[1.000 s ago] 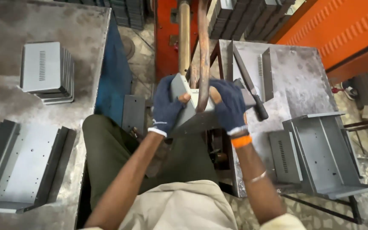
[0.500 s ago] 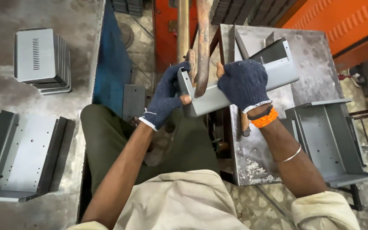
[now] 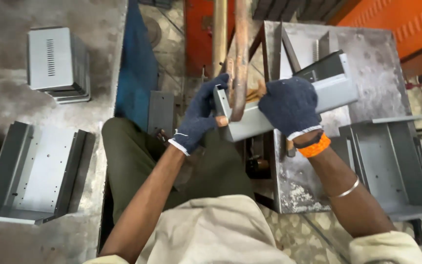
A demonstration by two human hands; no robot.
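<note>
Both my hands wear dark blue knit gloves and hold one grey bent sheet-metal part point(image 3: 333, 93). My left hand point(image 3: 199, 117) grips its left end. My right hand point(image 3: 289, 107) lies over its middle, with an orange band at the wrist. The part lies across two upright copper-coloured rods point(image 3: 238, 54) of a machine, and one rod tip meets the part near my left thumb.
A stack of grey vented covers point(image 3: 57, 63) and a grey channel-shaped tray point(image 3: 35, 171) lie on the left metal table. A steel bench point(image 3: 367, 58) on the right carries another grey tray point(image 3: 391, 161). Orange machine housing point(image 3: 406, 24) is at top right.
The grey part has swung so its long end points right over the bench. My right hand slid along it, and the view shifted closer.
</note>
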